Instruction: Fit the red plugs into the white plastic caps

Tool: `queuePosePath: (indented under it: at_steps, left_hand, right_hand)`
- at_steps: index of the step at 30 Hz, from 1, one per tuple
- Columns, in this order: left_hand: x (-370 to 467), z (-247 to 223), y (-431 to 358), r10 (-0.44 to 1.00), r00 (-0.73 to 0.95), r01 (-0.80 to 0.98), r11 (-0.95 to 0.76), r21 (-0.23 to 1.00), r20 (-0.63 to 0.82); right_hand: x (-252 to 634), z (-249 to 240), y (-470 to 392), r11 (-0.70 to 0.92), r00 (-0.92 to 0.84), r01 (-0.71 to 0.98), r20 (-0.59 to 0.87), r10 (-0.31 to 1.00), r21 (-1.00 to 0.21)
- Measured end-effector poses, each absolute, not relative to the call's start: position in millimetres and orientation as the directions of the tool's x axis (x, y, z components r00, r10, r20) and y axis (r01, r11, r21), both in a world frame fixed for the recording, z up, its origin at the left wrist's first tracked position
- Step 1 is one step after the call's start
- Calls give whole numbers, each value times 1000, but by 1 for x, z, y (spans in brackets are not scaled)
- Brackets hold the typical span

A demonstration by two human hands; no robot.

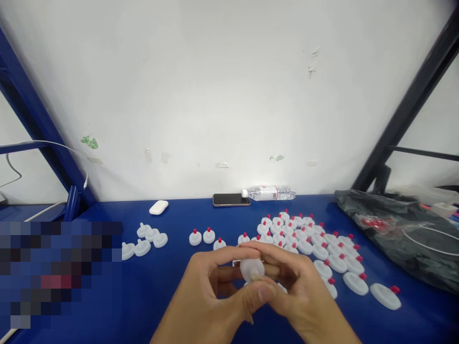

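Between the fingers and thumbs of both hands is a translucent white plastic nozzle lid (251,268). My left hand (211,296) grips it from the left, its thumb crossing below the lid. From the right, my right hand (304,291) pinches the same piece, and the two hands touch at fingertips and thumbs. Whether a red tip is on the held lid is hidden by the fingers. Beyond the hands several red-tipped lids (304,246) lie on the blue table (172,286), most of them to the right. At the left rests a small group of lids without red tips (142,247).
A phone (231,199) and a water bottle (272,193) lie along the wall. At the back left is a white earbud case (158,207). A dark plastic bag (387,239) with red pieces covers the right edge. Blue posts (39,105) frame the left.
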State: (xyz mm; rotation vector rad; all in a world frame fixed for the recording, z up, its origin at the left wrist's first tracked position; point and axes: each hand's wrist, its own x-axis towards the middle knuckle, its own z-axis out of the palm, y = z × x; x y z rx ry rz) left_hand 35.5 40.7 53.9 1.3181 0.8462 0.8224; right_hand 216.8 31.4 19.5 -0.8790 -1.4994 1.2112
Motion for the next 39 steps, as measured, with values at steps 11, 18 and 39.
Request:
queuePosePath:
  at_steps: [11, 18, 39]
  left_hand:
    - [15, 47, 38, 914, 406, 269, -121, 955, 2]
    - [-25, 9, 72, 967, 140, 954, -189, 232, 212]
    - [-80, 8, 98, 988, 142, 973, -129, 190, -56]
  right_hand:
    - [205, 18, 35, 629, -62, 502, 701, 711, -594]
    - [200, -1, 39, 672, -334, 537, 603, 725, -510]
    - [203, -4, 37, 591, -407, 728, 475, 780, -346]
